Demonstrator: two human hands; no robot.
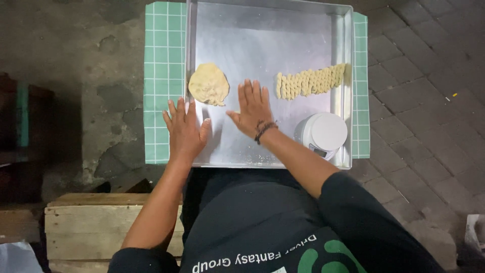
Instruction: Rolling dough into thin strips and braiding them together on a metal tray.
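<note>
The metal tray [262, 30] lies on a green checked cloth [162, 60] that may slide if the hands push hard, and then the white scale [323, 134] in the near right corner could be knocked. The flat dough [208, 84] rests at the tray's left side, just beyond the left hand [184, 130], and could stick or tear if pressed carelessly. Both grips are apart and hold nothing, and the flat right hand [254, 108] is near the row of twisted pieces [310, 81], which 1 sweep could squash.

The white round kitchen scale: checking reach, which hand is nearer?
Right. The right hand lies flat just left of the scale; the left hand is farther left.
</note>
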